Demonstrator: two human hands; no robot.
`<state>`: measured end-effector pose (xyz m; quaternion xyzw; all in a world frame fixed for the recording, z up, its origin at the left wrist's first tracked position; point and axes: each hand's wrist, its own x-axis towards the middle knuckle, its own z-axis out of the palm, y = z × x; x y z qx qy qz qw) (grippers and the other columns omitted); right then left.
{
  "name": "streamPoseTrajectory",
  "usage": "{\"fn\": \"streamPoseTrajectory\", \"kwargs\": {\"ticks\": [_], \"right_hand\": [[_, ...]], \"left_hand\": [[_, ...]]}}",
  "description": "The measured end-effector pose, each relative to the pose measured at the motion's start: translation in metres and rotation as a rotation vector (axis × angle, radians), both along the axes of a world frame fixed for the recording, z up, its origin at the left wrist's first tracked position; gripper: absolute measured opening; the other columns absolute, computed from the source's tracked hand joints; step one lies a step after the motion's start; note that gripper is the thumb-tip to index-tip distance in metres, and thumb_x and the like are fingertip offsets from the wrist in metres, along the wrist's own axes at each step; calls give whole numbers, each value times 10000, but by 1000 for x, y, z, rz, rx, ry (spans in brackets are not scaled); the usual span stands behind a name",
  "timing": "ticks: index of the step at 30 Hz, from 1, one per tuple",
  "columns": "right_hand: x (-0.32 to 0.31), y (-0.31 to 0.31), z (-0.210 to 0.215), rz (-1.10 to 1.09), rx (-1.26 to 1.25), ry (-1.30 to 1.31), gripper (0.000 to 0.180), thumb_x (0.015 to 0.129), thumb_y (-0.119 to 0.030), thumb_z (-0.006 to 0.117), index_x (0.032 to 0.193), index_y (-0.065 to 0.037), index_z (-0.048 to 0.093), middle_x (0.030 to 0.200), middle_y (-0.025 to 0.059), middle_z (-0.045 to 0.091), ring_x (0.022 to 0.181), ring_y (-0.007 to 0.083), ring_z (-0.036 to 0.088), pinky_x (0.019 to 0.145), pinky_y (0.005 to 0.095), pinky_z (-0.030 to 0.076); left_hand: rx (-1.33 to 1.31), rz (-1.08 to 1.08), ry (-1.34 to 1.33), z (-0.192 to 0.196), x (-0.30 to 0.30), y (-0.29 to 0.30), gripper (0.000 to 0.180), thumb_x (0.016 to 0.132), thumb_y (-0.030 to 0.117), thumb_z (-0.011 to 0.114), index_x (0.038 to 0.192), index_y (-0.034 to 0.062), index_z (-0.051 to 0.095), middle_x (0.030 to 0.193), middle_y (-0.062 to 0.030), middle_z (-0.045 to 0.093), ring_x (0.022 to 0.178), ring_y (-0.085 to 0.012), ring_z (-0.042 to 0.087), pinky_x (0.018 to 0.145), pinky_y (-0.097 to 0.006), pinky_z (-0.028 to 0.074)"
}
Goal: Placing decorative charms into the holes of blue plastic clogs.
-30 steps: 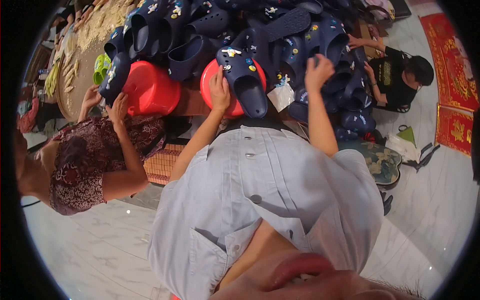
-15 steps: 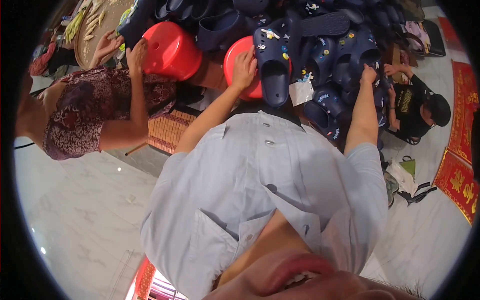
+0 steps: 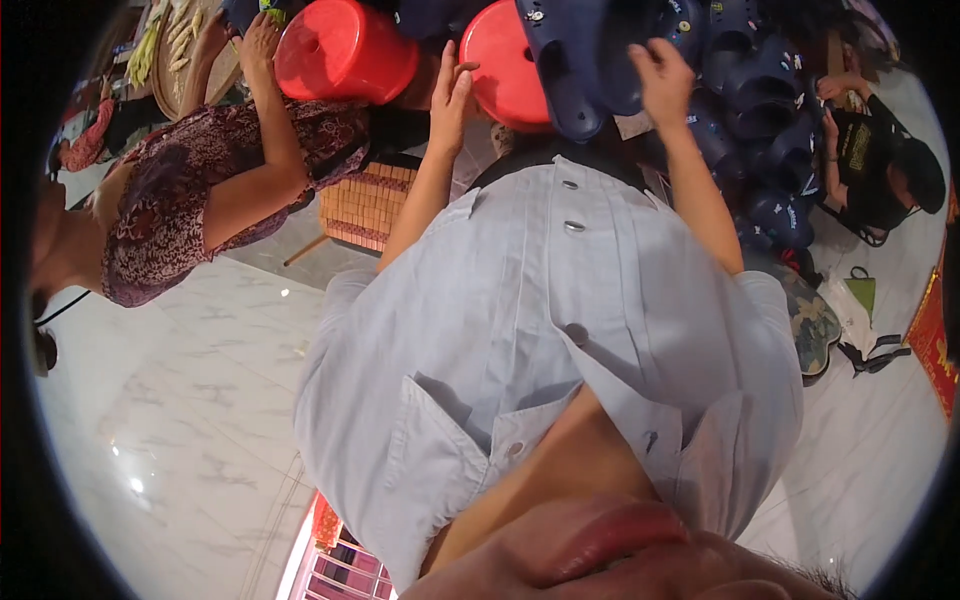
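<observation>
Head view looks down over the person's pale blue shirt (image 3: 540, 330) toward a big pile of dark blue clogs (image 3: 760, 110). The left hand (image 3: 450, 95) is open, fingers straight and together, and its palm rests flat against the left side of a red plastic stool (image 3: 500, 60). The right hand (image 3: 660, 75) is on the other side of this stool, well apart from the left one, and it touches a dark blue clog (image 3: 570, 70) which lies over the right part of the stool. The fingers of the right hand are bent over the clog, but whether they really clamp it cannot be told. A white tag (image 3: 632, 124) hangs just under this clog.

Left of the stool stands a second red stool (image 3: 345, 50), and a co-worker in a flowered dress (image 3: 190, 190) has a hand (image 3: 262, 40) just beside it. Further left of the stool is a round woven tray (image 3: 175, 75) with pale long pieces in it; what they are is too small to tell. Right of the stool, past the pile, another person in black (image 3: 875, 160) sits on the floor.
</observation>
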<state>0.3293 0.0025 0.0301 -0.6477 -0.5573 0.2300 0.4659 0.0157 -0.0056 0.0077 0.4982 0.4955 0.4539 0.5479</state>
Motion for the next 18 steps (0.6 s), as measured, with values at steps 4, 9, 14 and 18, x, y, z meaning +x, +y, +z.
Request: {"fn": "streamPoseTrajectory", "kwargs": {"ticks": [4, 9, 14, 18], "right_hand": [[-69, -4, 11, 271, 128, -113, 202, 838, -211, 656, 866, -13, 624, 830, 146, 619, 746, 335, 626, 655, 404, 492], [-110, -19, 1, 549, 69, -287, 248, 884, -301, 623, 941, -61, 599, 870, 109, 606, 830, 335, 633, 691, 420, 522], [-93, -22, 3, 657, 105, -280, 196, 899, -258, 602, 961, -74, 626, 906, 95, 639, 843, 300, 646, 716, 384, 525], [-58, -20, -10, 358, 131, -283, 171, 890, -198, 608, 999, -69, 636, 913, 116, 658, 854, 317, 649, 728, 391, 521]], "left_hand": [[-141, 63, -310, 19, 10, -3, 682, 982, 367, 515, 1537, 161, 177, 1224, -72, 554, 933, -160, 577, 828, -257, 474], [-136, 146, -582, -5, -4, 8, 692, 937, 364, 601, 1485, 173, 224, 1316, -101, 504, 1112, -249, 570, 892, -370, 512], [-188, 251, -335, -38, -15, 9, 844, 875, 197, 693, 1533, 105, 174, 1278, -87, 536, 1049, -182, 575, 844, -315, 502], [-269, 168, -68, -31, -4, 4, 753, 874, 173, 706, 1496, 62, 297, 905, -14, 625, 725, -77, 564, 633, -230, 476]]}}
